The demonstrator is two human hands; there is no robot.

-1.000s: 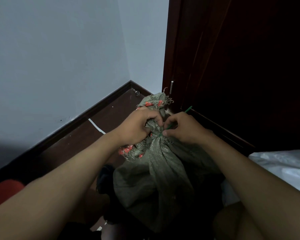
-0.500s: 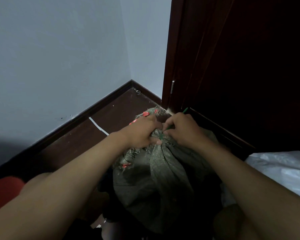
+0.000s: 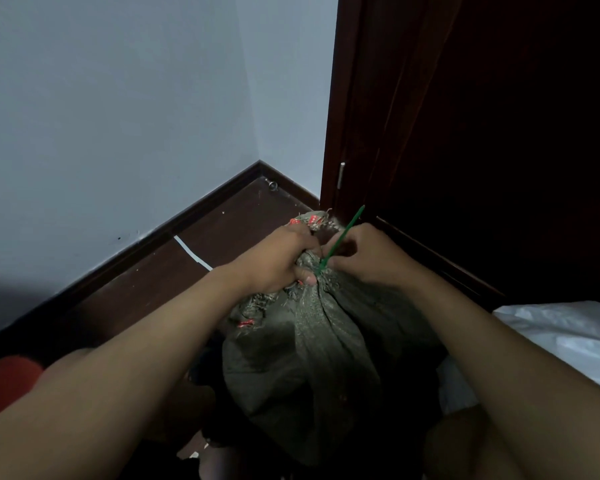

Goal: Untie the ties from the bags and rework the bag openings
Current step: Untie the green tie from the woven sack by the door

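Observation:
A grey-green woven sack (image 3: pixel 312 368) stands on the floor in front of me, its neck bunched tight. A thin green tie (image 3: pixel 343 235) wraps the neck, and its free end sticks up and to the right. My left hand (image 3: pixel 278 261) grips the gathered neck from the left, thumb underneath. My right hand (image 3: pixel 364 254) pinches the green tie just right of the neck. The sack's frayed mouth with red print (image 3: pixel 310 220) shows behind my left hand.
A dark wooden door and frame (image 3: pixel 465 168) stand close behind the sack on the right. A white plastic bag (image 3: pixel 565 330) lies at right. A pale wall with dark skirting (image 3: pixel 187 216) runs along the left. Something red (image 3: pixel 4 382) sits at far left.
Both hands stayed at the sack's neck. The green tie's free end now sticks out much longer above my right hand.

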